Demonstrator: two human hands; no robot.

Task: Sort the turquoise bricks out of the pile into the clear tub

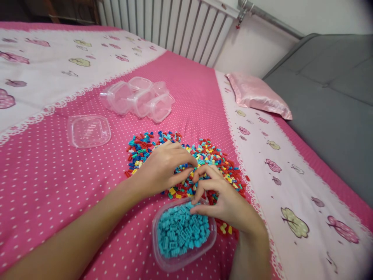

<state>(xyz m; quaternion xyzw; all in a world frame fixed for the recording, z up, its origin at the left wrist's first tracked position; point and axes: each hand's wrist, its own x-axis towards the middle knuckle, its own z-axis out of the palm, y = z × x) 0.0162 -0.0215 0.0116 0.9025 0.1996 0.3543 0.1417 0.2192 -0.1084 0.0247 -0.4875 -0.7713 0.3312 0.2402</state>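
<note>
Bricks (227, 167), small and mixed in colour (red, blue, yellow, turquoise, green), lie in a broad loose pile on a pink polka-dot bedspread (35, 186). The left hand (167, 163) lies over the middle of the pile, palm down, its fingers curled and its thumb drawn near the index fingertip; whether a brick is pinched between them cannot be told. The right hand (220, 194) arches over the near part of the pile and the far rim of a clear plastic container (171, 265), fingers bent, with thumb and index fingertip close together above the contents; whether they grip anything cannot be told either. The container stands at the near edge of the pile and holds turquoise bricks (182, 231), the only colour seen inside it. A few yellow and red bricks lie just to its right, below the right wrist. Beyond the pile, to the left, a clear plastic lid (89, 132) lies flat, and a cluster of clear containers (140, 97) rests near it. Background: a pink satin pillow (258, 93) against a grey padded headboard (326, 85), and a white radiator (171, 29) by the wall.
</note>
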